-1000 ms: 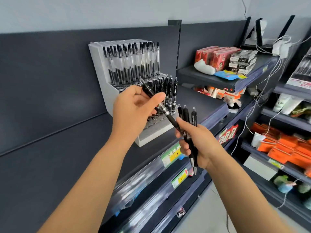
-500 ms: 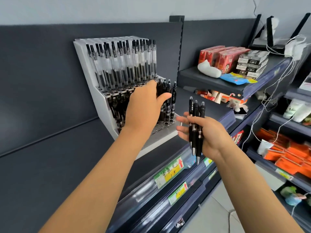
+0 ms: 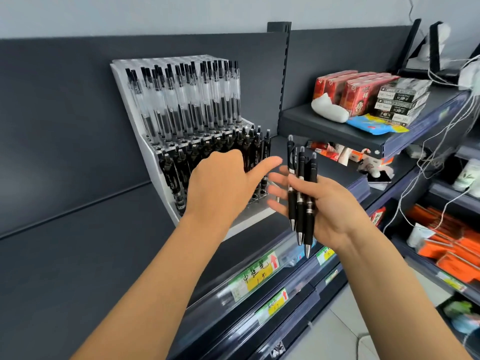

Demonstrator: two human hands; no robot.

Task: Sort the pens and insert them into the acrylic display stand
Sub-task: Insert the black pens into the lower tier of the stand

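Gripping three black pens [image 3: 301,188] upright, tips down, in right hand [image 3: 330,206], thumb curled across barrels and fingers spread behind. Held just right of display stand [image 3: 153,165], not touching it. With left hand [image 3: 223,188] at lower-tier pens [image 3: 249,149]: thumb stretched out, fingers hidden; cannot tell whether grasping anything.

2 hands up: left hand [image 3: 220,188], right hand [image 3: 335,203]. 1 acrylic stand [image 3: 135,120]. 3 loose black pens [image 3: 301,183] in the right one. Up top clear pens [image 3: 187,100], below slotted black pens [image 3: 249,149]: dozens, too packed to count. Approx 3 red boxes [image 3: 358,92].
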